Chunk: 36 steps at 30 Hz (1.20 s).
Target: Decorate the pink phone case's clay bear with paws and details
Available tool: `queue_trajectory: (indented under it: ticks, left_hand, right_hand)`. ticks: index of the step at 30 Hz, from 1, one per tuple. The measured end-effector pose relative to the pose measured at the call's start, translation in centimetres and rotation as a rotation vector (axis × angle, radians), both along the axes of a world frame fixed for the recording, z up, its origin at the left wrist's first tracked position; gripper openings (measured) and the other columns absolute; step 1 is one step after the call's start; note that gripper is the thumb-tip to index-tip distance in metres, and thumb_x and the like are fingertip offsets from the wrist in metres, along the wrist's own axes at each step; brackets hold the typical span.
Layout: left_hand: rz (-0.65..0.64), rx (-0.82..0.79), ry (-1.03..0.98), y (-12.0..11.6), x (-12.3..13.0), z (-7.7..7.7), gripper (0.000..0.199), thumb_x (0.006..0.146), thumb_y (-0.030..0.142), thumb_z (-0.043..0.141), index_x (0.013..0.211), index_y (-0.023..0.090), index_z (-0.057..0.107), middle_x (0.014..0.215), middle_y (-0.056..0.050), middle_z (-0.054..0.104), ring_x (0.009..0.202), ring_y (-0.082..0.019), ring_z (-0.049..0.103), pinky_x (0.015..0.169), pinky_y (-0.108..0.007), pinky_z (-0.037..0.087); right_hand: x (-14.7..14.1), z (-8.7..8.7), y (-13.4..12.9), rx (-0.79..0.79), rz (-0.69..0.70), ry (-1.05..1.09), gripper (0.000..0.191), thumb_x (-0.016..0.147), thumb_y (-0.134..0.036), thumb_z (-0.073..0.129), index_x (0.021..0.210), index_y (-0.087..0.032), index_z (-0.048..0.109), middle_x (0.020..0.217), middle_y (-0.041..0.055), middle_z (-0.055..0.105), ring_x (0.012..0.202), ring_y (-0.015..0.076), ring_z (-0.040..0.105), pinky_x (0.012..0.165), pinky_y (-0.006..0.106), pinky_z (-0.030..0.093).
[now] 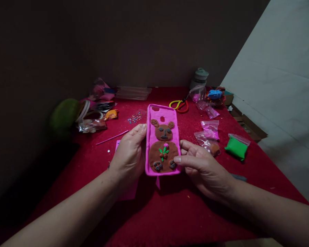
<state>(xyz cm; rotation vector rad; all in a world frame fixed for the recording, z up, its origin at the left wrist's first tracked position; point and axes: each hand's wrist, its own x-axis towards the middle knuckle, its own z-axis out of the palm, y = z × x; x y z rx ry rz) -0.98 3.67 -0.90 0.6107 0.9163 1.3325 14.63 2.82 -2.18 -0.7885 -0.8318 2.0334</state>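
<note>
Scissors and clay bags on red-covered table [221,212].

Red cloth [170,219] below my grip. Left of it: pink stick [112,137]; farther left, orange packet [111,114], tape rolls [85,110], blurred green object [64,115]. Beyond my grip: small shiny beads [135,117], yellow-and-red-handled tool [182,102], clear plastic pieces [134,93], lidded bottle [199,79]. Right of my grip: bagged green material [237,147], blue lump [215,94] farther off, cardboard [253,129] beyond cloth edge.
</note>
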Motion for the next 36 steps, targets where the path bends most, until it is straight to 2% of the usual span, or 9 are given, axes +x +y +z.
queue_trajectory:
  ticks: [6,19,22,26,31,36]
  left_hand:
    - [-0.01,0.01,0.016,0.09,0.02,0.0,0.024,0.093,0.024,0.048,0.105,0.015,0.067,0.099,-0.012,0.074,0.08,-0.025,0.073,0.074,-0.041,0.06]
    - [-0.002,0.018,-0.012,-0.16,0.21,0.21,0.018,0.089,0.02,0.054,0.1,0.016,0.068,0.102,-0.012,0.074,0.082,-0.026,0.073,0.079,-0.045,0.06]
    - [-0.001,0.017,-0.025,0.03,0.2,0.05,0.018,0.089,0.02,0.053,0.098,0.016,0.068,0.1,-0.011,0.074,0.082,-0.025,0.073,0.079,-0.043,0.06]
    - [-0.015,0.022,-0.069,0.21,0.24,-0.02,0.019,0.09,0.018,0.052,0.101,0.016,0.067,0.098,-0.011,0.075,0.081,-0.024,0.073,0.079,-0.041,0.059]
    - [-0.002,0.022,-0.07,0.02,0.36,0.19,0.019,0.091,0.016,0.049,0.098,0.015,0.067,0.096,-0.009,0.075,0.083,-0.023,0.072,0.079,-0.04,0.059]
    - [-0.011,0.01,-0.051,-0.07,0.29,0.29,0.02,0.091,0.018,0.05,0.1,0.017,0.067,0.101,-0.01,0.074,0.082,-0.024,0.073,0.079,-0.041,0.059]
  right_hand:
    - [-0.26,-0.09,0.08,0.03,0.025,-0.003,0.033,0.069,-0.009,0.072,0.097,-0.016,0.057,0.092,0.0045,0.07,0.078,0.0136,0.066,0.074,0.026,0.052]
    - [-0.14,0.09,0.0,0.022,0.031,-0.009,0.033,0.069,-0.011,0.073,0.097,-0.017,0.056,0.094,0.0045,0.07,0.081,0.015,0.067,0.078,0.028,0.054]
    - [-0.25,0.01,0.04,0.045,0.03,-0.016,0.038,0.068,-0.01,0.074,0.101,-0.017,0.055,0.091,0.0034,0.07,0.079,0.013,0.067,0.077,0.026,0.054]
    - [-0.47,-0.03,0.01,0.028,0.021,-0.031,0.046,0.067,-0.009,0.073,0.107,-0.017,0.053,0.095,0.0051,0.071,0.08,0.0151,0.069,0.08,0.03,0.056]
    - [-0.6,-0.07,0.0,0.036,0.006,-0.032,0.041,0.068,-0.008,0.071,0.103,-0.018,0.053,0.102,0.0058,0.071,0.086,0.0186,0.07,0.082,0.034,0.056]
    - [-0.19,0.1,-0.01,0.025,0.012,0.013,0.031,0.071,-0.01,0.07,0.098,-0.018,0.056,0.097,0.005,0.071,0.088,0.0184,0.069,0.083,0.032,0.054]
